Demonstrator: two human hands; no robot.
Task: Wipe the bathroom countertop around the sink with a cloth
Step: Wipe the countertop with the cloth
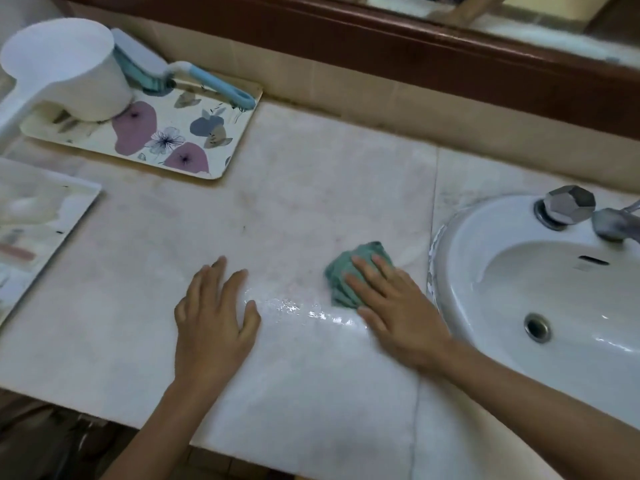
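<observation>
Left of the sink (450, 244), the countertop (311, 188) runs open as far as the floral tray (207, 140) by the back wall. Its front edge passes under my forearms. The green cloth (341, 268) lies bunched just left of the sink rim. My right hand (398, 306) presses it with straight fingers. My left hand (211, 317) rests flat, fingers spread, farther left of the sink.

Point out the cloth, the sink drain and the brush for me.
cloth (365, 250): head view, on the bunched green fabric at its far edge.
drain (537, 327): head view, on the metal ring at the basin's bottom.
brush (221, 85): head view, on the middle of its blue handle.
</observation>
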